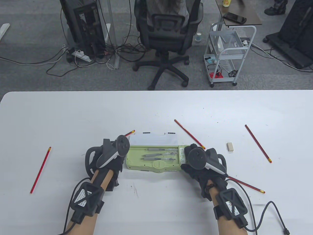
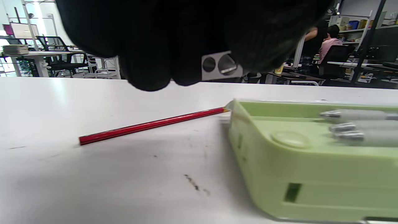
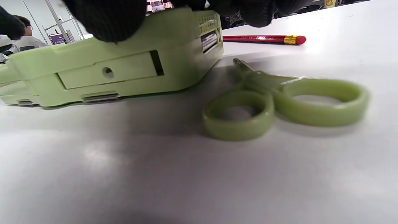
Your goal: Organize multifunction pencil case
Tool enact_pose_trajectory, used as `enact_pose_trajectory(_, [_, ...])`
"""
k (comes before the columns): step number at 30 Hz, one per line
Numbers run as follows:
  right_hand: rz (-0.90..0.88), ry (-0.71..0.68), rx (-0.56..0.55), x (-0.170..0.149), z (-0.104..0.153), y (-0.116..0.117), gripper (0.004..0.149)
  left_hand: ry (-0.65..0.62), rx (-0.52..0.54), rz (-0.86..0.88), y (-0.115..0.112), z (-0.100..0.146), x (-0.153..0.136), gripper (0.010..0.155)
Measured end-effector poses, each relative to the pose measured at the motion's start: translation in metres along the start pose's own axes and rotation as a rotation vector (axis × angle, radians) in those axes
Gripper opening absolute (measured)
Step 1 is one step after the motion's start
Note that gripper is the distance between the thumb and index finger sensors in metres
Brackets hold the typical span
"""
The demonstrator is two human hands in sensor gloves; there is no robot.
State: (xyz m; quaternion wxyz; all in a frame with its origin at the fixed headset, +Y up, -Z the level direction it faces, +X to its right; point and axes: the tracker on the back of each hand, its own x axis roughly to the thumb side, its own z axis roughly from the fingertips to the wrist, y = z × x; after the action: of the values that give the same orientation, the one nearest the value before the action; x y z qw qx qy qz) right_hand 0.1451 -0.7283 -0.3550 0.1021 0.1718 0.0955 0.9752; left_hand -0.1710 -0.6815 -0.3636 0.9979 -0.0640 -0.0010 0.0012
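An open green pencil case (image 1: 154, 164) lies at the middle of the table, its white lid (image 1: 152, 140) raised at the back. Three grey pens (image 1: 159, 155) lie in its tray. My left hand (image 1: 117, 158) hovers at the case's left end; in the left wrist view its fingers (image 2: 149, 74) hang above the table and hold nothing. My right hand (image 1: 193, 160) grips the right end, its fingers (image 3: 108, 21) lying over the case's (image 3: 108, 71) top. Green-handled scissors (image 3: 279, 99) lie beside that end, hidden under the hand in the table view.
Several red pencils lie loose: far left (image 1: 40, 170), behind the case's left corner (image 2: 152, 125), behind its right end (image 1: 189, 134), far right (image 1: 258, 143) and near my right wrist (image 1: 247, 184). A white eraser (image 1: 230, 147) lies to the right of the case.
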Motion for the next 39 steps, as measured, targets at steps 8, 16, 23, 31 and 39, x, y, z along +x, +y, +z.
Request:
enact_pose_trajectory(8, [0.0,0.0,0.0,0.0,0.0,0.0,0.08,-0.054,0.015,-0.07,-0.003,-0.001,0.029,0.051])
enact_pose_trajectory(16, [0.0,-0.002,0.002,0.0,0.0,0.0,0.08,-0.098,0.032,-0.164,-0.017,-0.002,0.051,0.049])
enact_pose_trajectory(23, [0.0,-0.001,0.002,0.0,0.0,0.0,0.08,-0.107,0.038,-0.199,-0.021,-0.003,0.055,0.049])
enact_pose_trajectory(31, [0.0,-0.001,0.002,0.0,0.0,0.0,0.08,-0.108,0.033,-0.212,-0.027,-0.005,0.057,0.049])
enact_pose_trajectory(39, [-0.003,-0.001,0.003,0.0,0.0,0.0,0.08,-0.11,0.022,-0.157,-0.023,-0.005,0.051,0.049])
